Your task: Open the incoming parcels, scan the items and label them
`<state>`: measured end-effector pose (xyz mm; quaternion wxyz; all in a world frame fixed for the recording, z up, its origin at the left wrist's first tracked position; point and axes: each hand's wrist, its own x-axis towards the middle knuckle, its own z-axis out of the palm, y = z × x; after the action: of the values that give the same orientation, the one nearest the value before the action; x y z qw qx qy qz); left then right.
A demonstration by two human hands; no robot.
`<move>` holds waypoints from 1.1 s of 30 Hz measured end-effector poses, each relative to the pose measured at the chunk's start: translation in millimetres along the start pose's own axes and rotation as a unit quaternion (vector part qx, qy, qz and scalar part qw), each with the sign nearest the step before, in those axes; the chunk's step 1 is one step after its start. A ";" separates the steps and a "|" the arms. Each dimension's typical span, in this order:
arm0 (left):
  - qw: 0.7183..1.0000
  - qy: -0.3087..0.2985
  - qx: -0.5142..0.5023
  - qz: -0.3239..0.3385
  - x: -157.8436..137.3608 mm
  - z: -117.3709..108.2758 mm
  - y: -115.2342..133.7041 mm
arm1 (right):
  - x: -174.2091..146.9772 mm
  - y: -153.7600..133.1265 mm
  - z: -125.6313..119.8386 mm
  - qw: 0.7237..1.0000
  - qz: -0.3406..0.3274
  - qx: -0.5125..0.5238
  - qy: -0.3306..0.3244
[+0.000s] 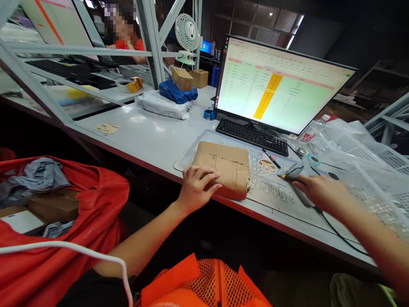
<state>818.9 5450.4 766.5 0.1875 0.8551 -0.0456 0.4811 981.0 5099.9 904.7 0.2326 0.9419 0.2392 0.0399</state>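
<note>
A brown cardboard box [225,164], creased and worn along its edges, lies at the front edge of the desk on a printed desk mat [265,194]. My left hand [198,185] grips its near left corner, fingers over the top and thumb along the near side. Farther right, my right hand [309,189] is closed at a grey corded device, perhaps a barcode scanner [303,197]. A small yellow tip shows just beyond its fingers; what they hold is partly hidden. A black pen [271,158] lies on the mat between box and right hand.
Behind the mat stand a keyboard [252,135] and a lit monitor [275,85]. White perforated baskets [377,157] crowd the right side. Parcels [162,104] and a fan [187,34] are at the back. A red sack [105,192] of packages sits at left. Another person [137,44] is beyond the frame.
</note>
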 end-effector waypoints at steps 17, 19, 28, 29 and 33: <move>0.950 -0.298 0.088 0.019 111.8 26.0 -6.5 | 77.5 -100.7 -21.5 0.825 -0.198 0.447 0.283; 0.948 -0.303 0.094 0.040 117.5 30.3 -6.8 | 108.9 -130.4 -40.6 0.793 -0.262 0.494 0.242; 0.960 -0.263 0.063 0.077 109.0 26.9 -11.0 | 157.8 -162.2 -32.5 0.771 -0.312 0.547 0.095; 0.961 -0.254 0.064 0.087 106.2 24.5 -9.6 | 158.0 -160.7 -32.0 0.769 -0.314 0.550 0.088; 0.959 -0.253 0.048 0.113 93.9 15.7 -3.7 | 159.0 -161.2 -32.0 0.760 -0.307 0.567 0.082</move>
<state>882.5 5457.7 837.0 0.0726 0.9464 -0.1648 0.2683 1045.6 5313.2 853.7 -0.3641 0.7709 0.5130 -0.0999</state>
